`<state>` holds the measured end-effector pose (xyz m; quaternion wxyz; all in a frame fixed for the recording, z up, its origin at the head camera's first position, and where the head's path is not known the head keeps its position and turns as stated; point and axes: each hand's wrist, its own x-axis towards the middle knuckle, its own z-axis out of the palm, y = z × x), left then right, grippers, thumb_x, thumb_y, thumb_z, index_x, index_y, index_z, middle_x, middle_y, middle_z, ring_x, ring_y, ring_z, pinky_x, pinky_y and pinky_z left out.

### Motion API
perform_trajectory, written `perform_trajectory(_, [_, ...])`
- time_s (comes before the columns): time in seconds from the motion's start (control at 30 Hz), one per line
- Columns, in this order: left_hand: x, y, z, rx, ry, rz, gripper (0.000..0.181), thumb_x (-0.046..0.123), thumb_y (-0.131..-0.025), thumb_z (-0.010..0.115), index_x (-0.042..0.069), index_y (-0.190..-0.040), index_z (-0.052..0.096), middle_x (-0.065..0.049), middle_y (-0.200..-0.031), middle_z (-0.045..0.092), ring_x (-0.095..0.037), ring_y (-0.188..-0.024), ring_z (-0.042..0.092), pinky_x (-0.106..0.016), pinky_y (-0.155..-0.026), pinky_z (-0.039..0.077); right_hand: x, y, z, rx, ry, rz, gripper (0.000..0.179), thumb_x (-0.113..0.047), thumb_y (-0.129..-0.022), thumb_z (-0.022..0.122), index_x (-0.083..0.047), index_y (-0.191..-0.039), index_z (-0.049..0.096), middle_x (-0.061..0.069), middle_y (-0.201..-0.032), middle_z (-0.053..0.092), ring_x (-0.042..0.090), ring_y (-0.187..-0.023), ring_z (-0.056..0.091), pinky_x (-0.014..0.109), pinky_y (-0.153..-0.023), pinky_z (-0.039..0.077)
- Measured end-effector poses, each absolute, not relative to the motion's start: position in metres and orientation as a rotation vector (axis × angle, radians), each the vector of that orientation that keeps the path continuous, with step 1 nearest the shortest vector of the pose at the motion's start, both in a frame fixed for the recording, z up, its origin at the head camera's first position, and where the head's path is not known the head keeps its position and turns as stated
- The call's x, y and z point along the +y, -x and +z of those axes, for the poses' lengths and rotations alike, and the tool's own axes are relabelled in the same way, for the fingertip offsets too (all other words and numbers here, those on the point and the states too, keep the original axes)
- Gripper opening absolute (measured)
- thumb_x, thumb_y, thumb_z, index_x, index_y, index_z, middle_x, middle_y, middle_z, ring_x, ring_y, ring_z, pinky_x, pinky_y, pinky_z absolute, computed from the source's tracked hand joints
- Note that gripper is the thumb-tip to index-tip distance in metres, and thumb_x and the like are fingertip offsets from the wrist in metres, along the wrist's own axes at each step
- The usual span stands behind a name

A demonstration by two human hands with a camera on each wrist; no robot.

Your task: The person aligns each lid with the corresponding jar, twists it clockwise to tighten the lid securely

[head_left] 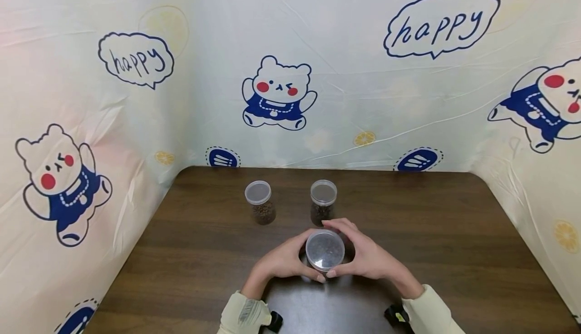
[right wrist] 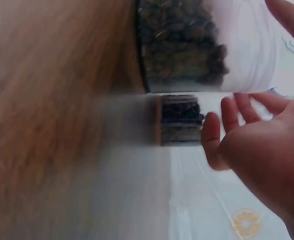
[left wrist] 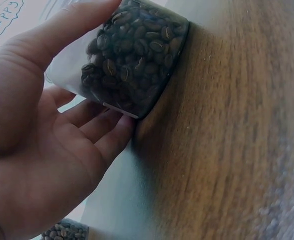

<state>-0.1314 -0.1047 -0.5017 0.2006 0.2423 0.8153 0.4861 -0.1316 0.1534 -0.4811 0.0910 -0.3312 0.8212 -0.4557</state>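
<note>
A clear jar of coffee beans (head_left: 325,248) with a translucent lid stands on the table between both hands. My left hand (head_left: 286,261) holds its left side, thumb in front and fingers reaching round behind. On the opposite side my right hand (head_left: 369,256) curves round the jar, its thumb near the left thumb at the front. Dark roasted beans fill the lower part of the jar (left wrist: 136,55) in the left wrist view, with clear space above them. The far fingertips are partly hidden behind the jar in the head view.
Two slimmer lidded jars stand farther back: one with brown contents (head_left: 263,212) at the left, one with darker contents (head_left: 323,198) just behind the held jar. The dark wooden table (head_left: 431,223) meets a printed cloth (head_left: 345,97) at the back and sides.
</note>
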Motion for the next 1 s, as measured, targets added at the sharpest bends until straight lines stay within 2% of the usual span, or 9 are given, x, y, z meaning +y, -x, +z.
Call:
perform_trajectory(0.13, [-0.104,0.131,-0.502,2.278,-0.675,1.364,0.091,0.038,-0.071,0.099,0.045,-0.147,0.048,0.016,-0.139,0.062,-0.007,-0.127,0.06,-0.032,-0.112,0.046,0.155,0.138,-0.486,2.358,1.026,-1.376,0.09,-0.045,-0.08,0.092,-0.036,-0.156,0.045,-0.005,-0.153,0.048,0.015,-0.133,0.051,0.034,-0.108,0.046])
perform_trajectory(0.37, [-0.105,0.13,-0.5,2.274,-0.659,1.362,0.091,0.038,-0.072,0.098,0.045,-0.147,0.047,0.015,-0.14,0.062,-0.008,-0.127,0.06,-0.032,-0.111,0.047,0.151,0.133,-0.487,2.47,1.072,-1.379,0.09,-0.042,-0.077,0.095,-0.019,-0.153,0.052,-0.005,-0.148,0.051,0.014,-0.132,0.05,0.035,-0.106,0.048])
perform_trajectory(0.53, [-0.105,0.131,-0.501,2.278,-0.665,1.361,0.09,0.038,-0.073,0.098,0.043,-0.148,0.048,0.015,-0.14,0.062,-0.008,-0.127,0.06,-0.032,-0.111,0.047,0.14,0.119,-0.482,2.715,1.001,-1.298,0.089,-0.048,-0.072,0.096,-0.014,-0.145,0.057,-0.003,-0.135,0.057,0.011,-0.123,0.049,0.035,-0.1,0.051])
perform_trajectory(0.7, [-0.104,0.131,-0.501,2.298,-0.699,1.353,0.089,0.035,-0.074,0.098,0.037,-0.149,0.049,0.012,-0.142,0.062,-0.009,-0.129,0.06,-0.031,-0.113,0.046,0.126,0.105,-0.476,2.954,0.848,-1.12,0.088,-0.053,-0.069,0.095,-0.01,-0.136,0.058,0.001,-0.123,0.058,0.011,-0.111,0.048,0.037,-0.095,0.046])
perform_trajectory(0.83, [-0.104,0.132,-0.5,2.3,-0.711,1.357,0.088,0.032,-0.075,0.097,0.033,-0.149,0.05,0.011,-0.142,0.063,-0.01,-0.129,0.06,-0.03,-0.114,0.045,0.121,0.101,-0.477,3.086,0.831,-1.018,0.089,-0.053,-0.066,0.096,-0.006,-0.133,0.06,0.004,-0.116,0.059,0.015,-0.108,0.05,0.038,-0.092,0.043])
perform_trajectory(1.0, [-0.104,0.132,-0.5,2.303,-0.709,1.348,0.087,0.03,-0.076,0.096,0.033,-0.15,0.05,0.01,-0.143,0.063,-0.011,-0.13,0.059,-0.031,-0.114,0.045,0.124,0.102,-0.477,3.061,0.877,-0.979,0.094,-0.061,-0.068,0.092,-0.007,-0.138,0.058,0.005,-0.119,0.058,0.017,-0.108,0.048,0.036,-0.089,0.036])
